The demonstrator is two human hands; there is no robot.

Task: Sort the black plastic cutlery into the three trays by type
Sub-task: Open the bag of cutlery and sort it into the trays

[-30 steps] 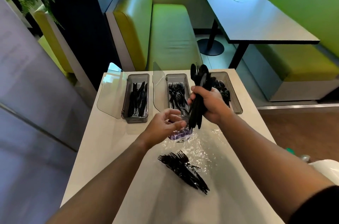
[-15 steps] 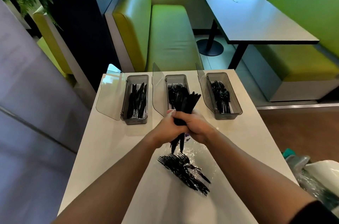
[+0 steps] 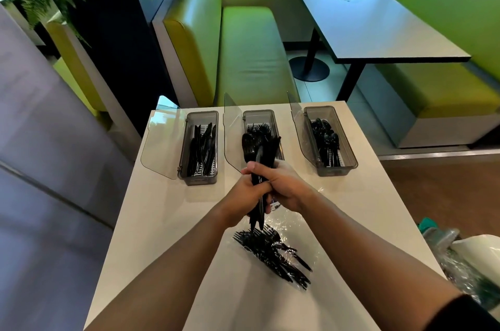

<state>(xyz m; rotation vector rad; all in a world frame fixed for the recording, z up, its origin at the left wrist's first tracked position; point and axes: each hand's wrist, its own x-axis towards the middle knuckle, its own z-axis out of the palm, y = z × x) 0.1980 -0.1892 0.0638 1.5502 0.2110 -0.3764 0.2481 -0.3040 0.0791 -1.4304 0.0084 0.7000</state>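
Both hands grip one upright bundle of black cutlery (image 3: pixel 260 152) over the table's middle, in front of the middle tray. My left hand (image 3: pixel 244 194) wraps the handles from the left, my right hand (image 3: pixel 284 187) from the right. Spoon bowls show at the bundle's top. Three smoky clear trays stand along the far edge: the left tray (image 3: pixel 201 177) holds knives, the middle tray (image 3: pixel 258 115) forks, the right tray (image 3: pixel 349 157) spoons. A pile of black forks (image 3: pixel 273 253) lies on clear plastic wrap near me.
Each tray's clear lid (image 3: pixel 159 146) stands open to its left. The white table (image 3: pixel 151 222) ends close behind the trays. Crumpled plastic bags (image 3: pixel 460 257) sit off the right edge. A green bench and a dark table stand beyond.
My right hand brought the bundle down from over the right tray to the middle, and my left hand closed round it. In the last half second little moved.
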